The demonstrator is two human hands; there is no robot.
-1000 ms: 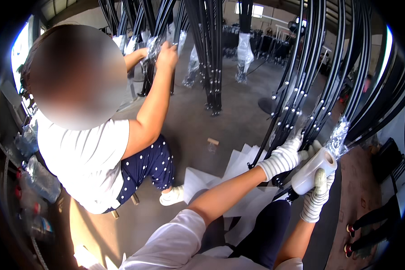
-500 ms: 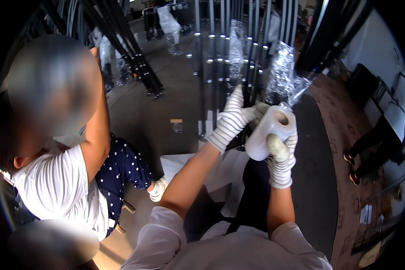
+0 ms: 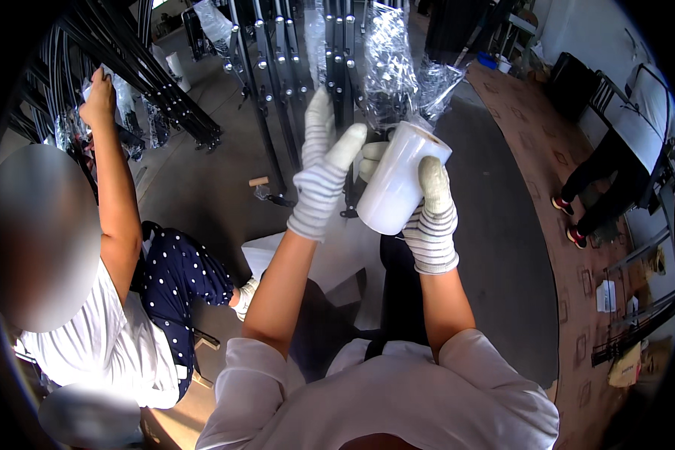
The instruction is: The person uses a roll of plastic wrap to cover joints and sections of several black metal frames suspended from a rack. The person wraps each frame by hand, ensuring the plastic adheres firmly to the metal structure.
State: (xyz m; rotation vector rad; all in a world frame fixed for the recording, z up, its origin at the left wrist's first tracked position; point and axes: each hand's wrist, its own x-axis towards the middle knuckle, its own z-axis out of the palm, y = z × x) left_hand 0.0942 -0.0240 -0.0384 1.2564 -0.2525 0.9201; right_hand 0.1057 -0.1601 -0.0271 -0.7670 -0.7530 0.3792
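My right hand, in a striped knit glove, grips a roll of clear stretch film, with the thumb over its near side and the fingertips showing at the far side. The roll is tilted, its open end up and to the right. My left hand, gloved likewise, is raised to the left of the roll with thumb and fingers apart and nothing visible in it. Just beyond it stand several black metal tubes with shiny fittings. Crumpled clear film wraps the bundle beyond the roll.
On the left a seated co-worker reaches one arm up to black tubes leaning there. A white sheet lies on the floor near my legs. At the right, another person stands on brown patterned flooring.
My left hand has come away from the roll, its thumb now spread and fingers raised. My right hand still holds the roll. The view has shifted, and the seated co-worker's arm shows more fully.
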